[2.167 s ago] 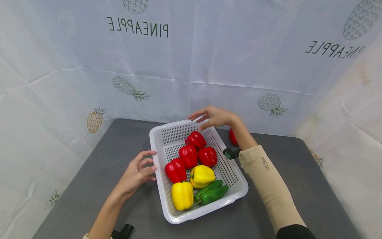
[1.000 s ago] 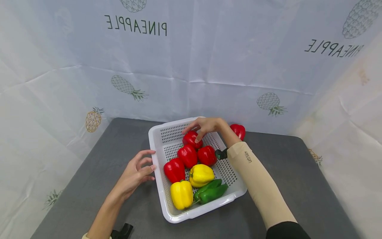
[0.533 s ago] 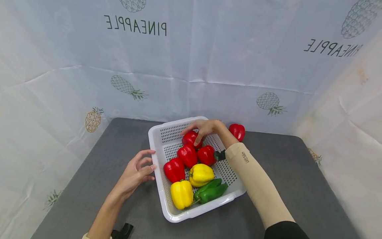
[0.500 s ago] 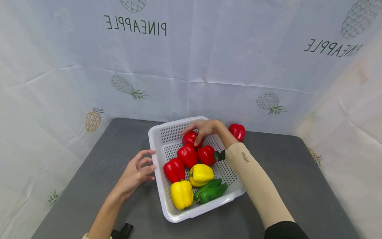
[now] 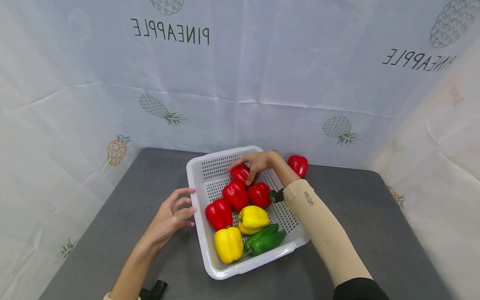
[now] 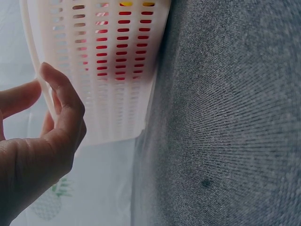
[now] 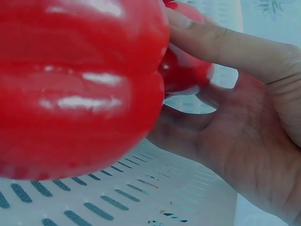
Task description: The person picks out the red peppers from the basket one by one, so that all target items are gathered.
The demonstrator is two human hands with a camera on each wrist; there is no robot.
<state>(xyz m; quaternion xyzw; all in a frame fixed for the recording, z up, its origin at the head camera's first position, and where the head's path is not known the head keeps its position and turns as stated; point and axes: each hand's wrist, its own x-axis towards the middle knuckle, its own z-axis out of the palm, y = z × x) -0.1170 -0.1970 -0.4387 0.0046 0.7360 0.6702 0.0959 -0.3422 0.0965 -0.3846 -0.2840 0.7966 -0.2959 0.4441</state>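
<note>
A white perforated plastic basket [image 5: 205, 250] holds red and yellow bell peppers and two green peppers. My right hand [image 5: 258, 163] reaches over its far right side and grips the farthest red bell pepper [image 5: 238, 173], fingers on the far side and thumb on the near side. In the right wrist view that pepper [image 7: 188, 70] sits between thumb and fingers, partly hidden by a nearer red bell pepper [image 7: 80, 89]. My left hand [image 5: 170, 216] pinches the basket's left rim; in the left wrist view the rim [image 6: 33, 52] passes between thumb and curled fingers.
Nearer in the basket lie two yellow bell peppers [image 5: 228, 245] and the two green peppers [image 5: 267, 242]. Another red bell pepper [image 5: 298, 166] stands outside, behind the right forearm, on the dark grey table [image 5: 360, 216]. A pineapple-print cloth [image 5: 240, 71] hangs close behind the table.
From above the far rim, my right hand has come down and closed round the farthest red bell pepper, which has shifted slightly. The left hand has stayed at the rim.
</note>
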